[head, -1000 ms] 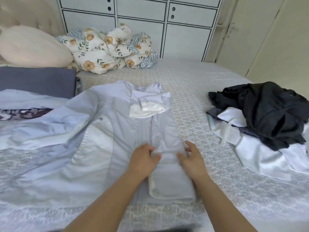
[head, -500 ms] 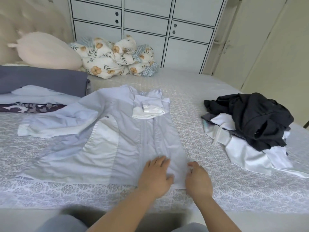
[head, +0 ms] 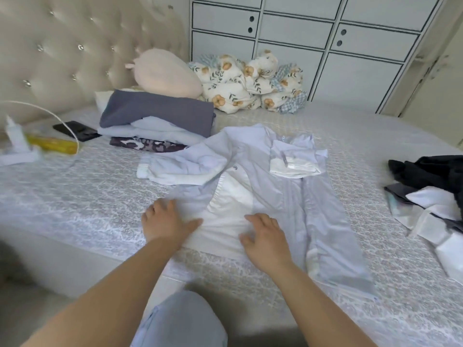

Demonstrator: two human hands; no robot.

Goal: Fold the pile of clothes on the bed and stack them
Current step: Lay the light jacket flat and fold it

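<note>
A pale blue shirt (head: 273,181) with white panels lies spread flat on the bed (head: 75,196), its right side folded inward and one sleeve bunched to the left. My left hand (head: 165,221) rests flat on the shirt's lower left edge with fingers spread. My right hand (head: 265,234) lies flat on the white panel near the hem, fingers apart. A stack of folded clothes (head: 157,121), grey on top, sits behind the shirt. An unfolded pile of black and white clothes (head: 431,191) lies at the right.
A floral bundle (head: 248,81) and a pink pillow (head: 162,73) sit at the tufted headboard. A black phone (head: 75,130), a yellow object (head: 52,145), a white bottle (head: 15,136) and a cable lie at the left. White cabinets stand behind the bed.
Both hands moved left from the folded right strip of the shirt to its lower left part. My view swung left, so the left side of the bed now shows.
</note>
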